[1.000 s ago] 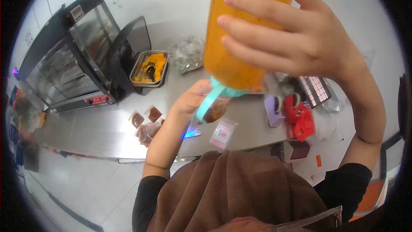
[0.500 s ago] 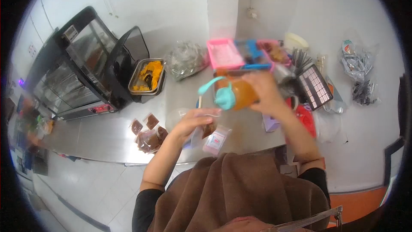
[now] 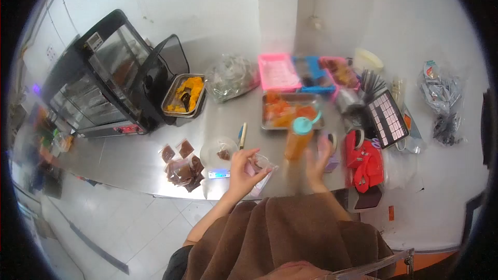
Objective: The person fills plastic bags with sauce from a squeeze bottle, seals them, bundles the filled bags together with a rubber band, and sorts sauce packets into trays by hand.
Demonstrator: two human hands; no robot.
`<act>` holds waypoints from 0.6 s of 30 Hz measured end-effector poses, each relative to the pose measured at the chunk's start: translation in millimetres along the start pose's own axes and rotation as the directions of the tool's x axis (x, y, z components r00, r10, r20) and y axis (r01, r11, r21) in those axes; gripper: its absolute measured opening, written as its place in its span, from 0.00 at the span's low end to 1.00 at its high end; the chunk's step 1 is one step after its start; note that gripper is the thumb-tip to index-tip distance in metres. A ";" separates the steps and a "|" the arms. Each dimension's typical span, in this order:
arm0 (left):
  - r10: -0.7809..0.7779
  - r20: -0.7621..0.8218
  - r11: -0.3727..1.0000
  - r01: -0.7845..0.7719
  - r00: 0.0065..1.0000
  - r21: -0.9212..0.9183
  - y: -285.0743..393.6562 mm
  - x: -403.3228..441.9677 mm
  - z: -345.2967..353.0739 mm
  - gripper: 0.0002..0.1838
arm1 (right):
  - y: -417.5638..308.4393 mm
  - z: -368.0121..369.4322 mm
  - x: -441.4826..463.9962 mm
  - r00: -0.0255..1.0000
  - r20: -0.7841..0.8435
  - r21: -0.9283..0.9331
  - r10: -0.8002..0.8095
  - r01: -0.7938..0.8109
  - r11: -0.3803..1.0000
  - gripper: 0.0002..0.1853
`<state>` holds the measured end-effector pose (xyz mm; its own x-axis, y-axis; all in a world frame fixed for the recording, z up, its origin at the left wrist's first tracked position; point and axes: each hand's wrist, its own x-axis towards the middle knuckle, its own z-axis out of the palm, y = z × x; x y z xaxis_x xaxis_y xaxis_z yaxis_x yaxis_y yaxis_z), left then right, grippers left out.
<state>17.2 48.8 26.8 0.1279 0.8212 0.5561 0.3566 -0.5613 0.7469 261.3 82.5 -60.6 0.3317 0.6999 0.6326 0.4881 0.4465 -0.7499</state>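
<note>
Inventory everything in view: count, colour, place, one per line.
squeeze bottle: 1, orange with turquoise cap, left of right hand
clear bag: 1, transparent, between left thumb and fingers
digital scale: 1, blue-lit display, left of left hand
brown packets: several, brown, left of scale
metal trays: 2, silver, behind bottle and beside cabinet
cabinet: 1, black, far left
bulging bag: 1, greyish, back centre
pink trays: 2, pink, back
blue tray: 1, blue, between pink trays
keypad: 1, black with pale keys, right
red items: count unclear, red, right
hanging bag: 1, silvery, right wall
counter: 1, silver, underneath
left hand: 1, bare, centre
right hand: 1, bare, blurred, beside bottle
</note>
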 end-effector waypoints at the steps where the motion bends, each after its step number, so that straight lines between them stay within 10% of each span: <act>1: 0.037 -0.042 0.999 -0.035 0.998 0.037 0.5 -2.2 3.7 0.31 | -23.7 -8.6 -5.4 0.989 0.139 0.089 -0.048 0.035 0.995 0.36; 4: 0.111 -0.104 0.978 -0.090 0.988 0.189 16.6 -0.5 5.3 0.32 | -106.8 -3.5 -6.8 0.818 0.567 0.199 -0.092 -0.028 0.980 0.21; 18: 0.070 -0.194 0.955 -0.010 0.978 0.295 12.7 -24.3 -21.7 0.30 | -168.5 34.3 -4.8 0.790 0.593 0.391 -0.158 -0.111 0.914 0.09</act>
<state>-1.5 19.4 30.7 -0.0298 0.7440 0.6675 0.6124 -0.5142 0.6005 149.8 23.1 56.1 -0.2939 0.8126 0.5032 0.0936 0.5484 -0.8310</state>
